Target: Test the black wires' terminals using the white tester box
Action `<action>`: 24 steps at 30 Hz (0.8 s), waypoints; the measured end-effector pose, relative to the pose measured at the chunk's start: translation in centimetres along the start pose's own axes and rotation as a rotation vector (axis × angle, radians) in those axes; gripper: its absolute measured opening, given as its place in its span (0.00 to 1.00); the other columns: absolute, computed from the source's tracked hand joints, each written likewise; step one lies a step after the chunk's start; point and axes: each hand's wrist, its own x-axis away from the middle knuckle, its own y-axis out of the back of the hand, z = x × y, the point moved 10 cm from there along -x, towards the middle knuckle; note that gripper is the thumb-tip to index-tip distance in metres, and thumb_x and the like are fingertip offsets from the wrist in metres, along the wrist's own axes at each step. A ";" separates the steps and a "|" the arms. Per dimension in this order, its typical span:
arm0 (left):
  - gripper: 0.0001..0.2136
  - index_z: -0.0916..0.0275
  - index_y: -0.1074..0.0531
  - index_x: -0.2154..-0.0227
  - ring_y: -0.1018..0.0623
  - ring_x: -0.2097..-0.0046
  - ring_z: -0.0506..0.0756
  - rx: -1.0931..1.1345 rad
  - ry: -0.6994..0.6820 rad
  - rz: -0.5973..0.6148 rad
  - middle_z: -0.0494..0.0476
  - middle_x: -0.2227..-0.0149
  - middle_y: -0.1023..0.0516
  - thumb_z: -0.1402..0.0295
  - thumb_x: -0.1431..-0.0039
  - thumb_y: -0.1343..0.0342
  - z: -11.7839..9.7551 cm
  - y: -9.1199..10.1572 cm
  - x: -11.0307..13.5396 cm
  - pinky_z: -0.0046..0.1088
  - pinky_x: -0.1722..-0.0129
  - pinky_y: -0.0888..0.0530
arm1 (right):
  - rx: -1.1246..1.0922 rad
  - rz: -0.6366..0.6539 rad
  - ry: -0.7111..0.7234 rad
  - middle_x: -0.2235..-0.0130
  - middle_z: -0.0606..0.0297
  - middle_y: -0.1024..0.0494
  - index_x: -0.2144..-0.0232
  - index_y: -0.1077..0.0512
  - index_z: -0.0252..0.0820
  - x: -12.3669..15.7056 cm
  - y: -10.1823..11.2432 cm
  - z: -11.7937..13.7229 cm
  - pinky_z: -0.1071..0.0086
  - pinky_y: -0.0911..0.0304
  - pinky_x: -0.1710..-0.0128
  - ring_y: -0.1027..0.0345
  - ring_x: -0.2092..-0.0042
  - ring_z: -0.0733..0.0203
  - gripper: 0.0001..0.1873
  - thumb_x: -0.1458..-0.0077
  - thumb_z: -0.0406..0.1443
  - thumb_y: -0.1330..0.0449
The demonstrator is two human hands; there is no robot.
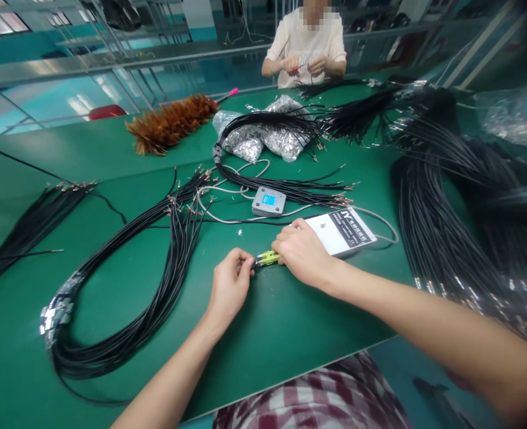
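My left hand [231,280] is closed in a pinch on the end of a black cable [253,264], most of it hidden by the fingers. Close to its right, my right hand [301,251] grips small yellow-green pliers [270,257], their tips meeting the cable end; the exact jaw shape is too small to tell. Behind the right hand lies a white box with a black label [341,231]. To the left, a long looped bundle of black cables [156,310] lies on the green table [263,357], stripped ends toward the middle.
A grey box with a blue screen [269,201] sits behind my hands. Farther back are bags of metal parts [285,128], another cable bundle [285,189] and a brown feather duster [171,125]. Cables are heaped [433,220] at right. A co-worker [308,44] sits opposite, holding a red-handled tool.
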 end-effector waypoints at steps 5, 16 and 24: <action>0.06 0.60 0.33 0.75 0.28 0.75 0.51 -0.048 -0.026 -0.023 0.49 0.79 0.29 0.67 0.43 0.48 0.2 -0.2 -0.6 0.24 0.73 0.34 | 0.009 -0.010 0.000 0.68 0.60 0.20 0.72 0.26 0.38 0.0 0.3 0.0 0.62 0.58 0.63 0.33 0.62 0.56 0.07 0.43 0.27 0.41; 0.06 0.60 0.33 0.74 0.28 0.76 0.51 -0.051 -0.026 -0.041 0.49 0.79 0.29 0.66 0.44 0.48 0.4 -0.5 -0.7 0.24 0.75 0.34 | 0.006 -0.036 -0.006 0.68 0.61 0.20 0.71 0.26 0.38 0.1 0.4 -0.2 0.62 0.59 0.62 0.32 0.61 0.56 0.06 0.43 0.27 0.41; 0.07 0.60 0.33 0.74 0.28 0.76 0.51 -0.036 -0.021 -0.053 0.49 0.79 0.29 0.65 0.44 0.48 0.5 -0.5 -0.7 0.23 0.76 0.35 | -0.007 -0.053 -0.002 0.67 0.61 0.20 0.71 0.26 0.38 0.1 0.4 -0.2 0.62 0.59 0.62 0.33 0.62 0.57 0.06 0.43 0.28 0.41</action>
